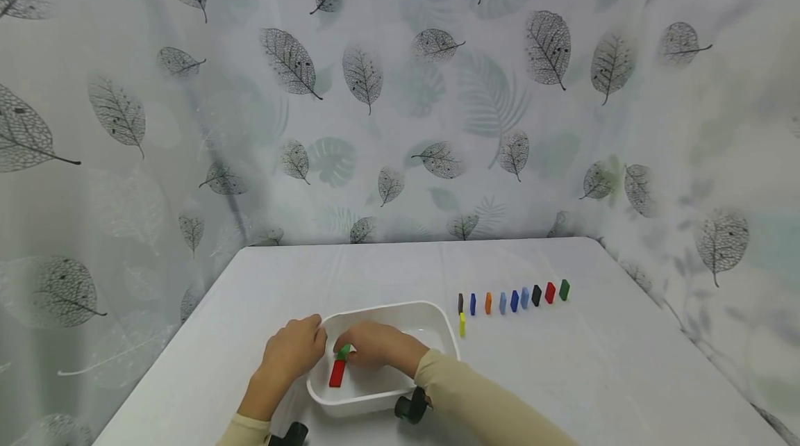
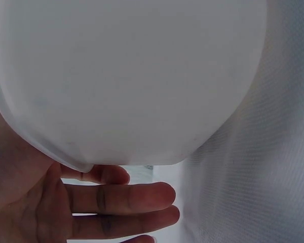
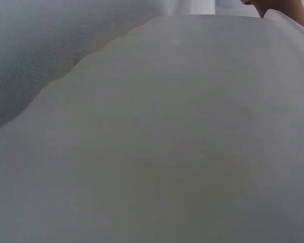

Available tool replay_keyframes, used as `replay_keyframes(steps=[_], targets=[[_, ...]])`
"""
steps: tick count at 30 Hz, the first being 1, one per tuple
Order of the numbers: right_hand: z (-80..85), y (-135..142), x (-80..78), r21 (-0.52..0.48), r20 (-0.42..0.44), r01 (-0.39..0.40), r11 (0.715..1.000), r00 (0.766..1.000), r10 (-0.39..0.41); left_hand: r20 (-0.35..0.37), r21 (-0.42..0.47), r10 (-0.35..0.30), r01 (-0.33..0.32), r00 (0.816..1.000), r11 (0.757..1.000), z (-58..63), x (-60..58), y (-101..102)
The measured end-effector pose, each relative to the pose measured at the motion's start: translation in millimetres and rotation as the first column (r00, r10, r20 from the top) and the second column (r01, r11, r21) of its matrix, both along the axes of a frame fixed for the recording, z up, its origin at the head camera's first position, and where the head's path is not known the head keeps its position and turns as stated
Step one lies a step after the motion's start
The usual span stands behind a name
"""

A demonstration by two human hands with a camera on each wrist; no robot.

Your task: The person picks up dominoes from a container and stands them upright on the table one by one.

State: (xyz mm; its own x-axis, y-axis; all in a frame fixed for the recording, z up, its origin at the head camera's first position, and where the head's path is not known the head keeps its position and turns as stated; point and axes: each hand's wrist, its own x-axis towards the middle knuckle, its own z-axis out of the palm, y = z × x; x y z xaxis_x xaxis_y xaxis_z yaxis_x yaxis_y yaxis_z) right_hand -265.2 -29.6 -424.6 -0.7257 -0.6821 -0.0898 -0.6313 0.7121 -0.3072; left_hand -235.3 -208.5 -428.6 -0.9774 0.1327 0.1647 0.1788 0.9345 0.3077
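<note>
In the head view a white plastic basin point(image 1: 400, 401) sits at the near middle of the table. My left hand point(image 1: 294, 345) holds its left rim. The left wrist view shows that hand point(image 2: 91, 202) at the rim, several fingers along the outside of the basin point(image 2: 131, 81); its thumb is hidden there. Reaching over the basin's right side, my right hand point(image 1: 378, 345) pinches a green domino point(image 1: 343, 353) inside. A red domino point(image 1: 337, 374) lies flat on the basin floor, just nearer than the green one. The basin wall point(image 3: 157, 126) fills the right wrist view, hiding the right hand.
Right of the basin, several thin dominoes stand upright in a row, from a dark grey one point(image 1: 460, 303) through an orange one point(image 1: 488, 303) to a green one point(image 1: 564, 290). A yellow domino point(image 1: 462, 324) stands nearer, by the basin's rim. A leaf-patterned curtain point(image 1: 400, 119) surrounds the white table point(image 1: 594, 376).
</note>
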Motion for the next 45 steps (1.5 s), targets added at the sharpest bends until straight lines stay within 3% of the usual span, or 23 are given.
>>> replay_keyframes(steps=[6,13,22,31,45], targets=[[0.4,-0.3,0.2,0.031,-0.009,0.022,0.999,1.000,-0.021,0.004,0.000,0.003,-0.003,1.000,1.000,0.7,0.4,0.1],[-2.6,2.2,-1.2,0.084,-0.083,0.031,0.996,0.996,-0.024,0.007,-0.001,0.001,-0.001,1.000,1.000,1.2,0.7,0.3],[-4.2,1.0,1.6,0.086,-0.122,0.130,0.988,0.985,-0.119,0.024,-0.001,0.000,0.000,1.000,1.000,1.3,0.2,1.4],[-3.3,0.3,3.2,0.100,-0.137,0.075,0.992,0.989,-0.061,0.037,0.009,0.005,-0.005,0.999,1.000,2.5,1.0,2.1],[-3.8,0.9,3.5,0.095,-0.153,0.091,0.991,0.985,-0.076,0.033,0.003,0.000,0.000,0.999,1.000,2.6,1.8,1.6]])
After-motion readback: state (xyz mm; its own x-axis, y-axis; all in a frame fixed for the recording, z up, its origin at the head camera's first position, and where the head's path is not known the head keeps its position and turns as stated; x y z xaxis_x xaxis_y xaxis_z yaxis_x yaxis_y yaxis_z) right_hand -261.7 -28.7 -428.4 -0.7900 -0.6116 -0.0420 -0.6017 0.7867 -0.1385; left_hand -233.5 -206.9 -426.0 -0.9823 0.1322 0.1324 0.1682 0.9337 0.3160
